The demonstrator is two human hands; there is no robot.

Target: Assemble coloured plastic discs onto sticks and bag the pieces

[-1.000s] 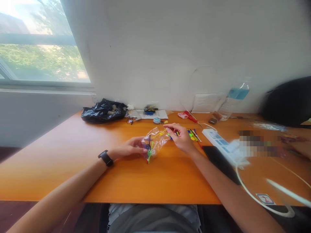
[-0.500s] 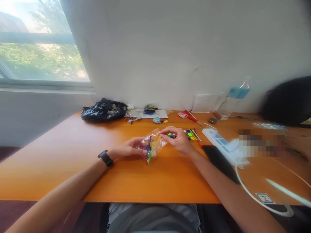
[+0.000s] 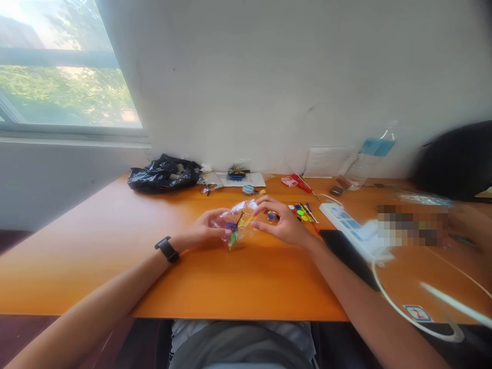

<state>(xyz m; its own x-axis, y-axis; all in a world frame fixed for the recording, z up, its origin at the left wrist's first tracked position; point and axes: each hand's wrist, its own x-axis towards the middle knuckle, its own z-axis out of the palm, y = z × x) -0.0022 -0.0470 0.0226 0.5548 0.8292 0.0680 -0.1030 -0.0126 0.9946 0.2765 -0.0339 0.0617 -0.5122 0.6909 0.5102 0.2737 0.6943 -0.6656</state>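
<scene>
A small clear plastic bag with colourful sticks and discs inside lies between my hands on the orange table. My left hand, with a black watch on its wrist, grips the bag's left end with curled fingers. My right hand is curled at the bag's right end, fingertips pinching it near its mouth. A little pile of coloured discs and sticks lies on the table just right of my right hand.
A black plastic bag, papers and small parts lie along the wall. A water bottle, a white power strip, a black phone and a white cable sit to the right. Another person's hand shows at the far right edge.
My right hand has moved left from the pile of coloured pieces to the bag's mouth. The bag has crumpled shorter and shifted slightly back between both hands.
</scene>
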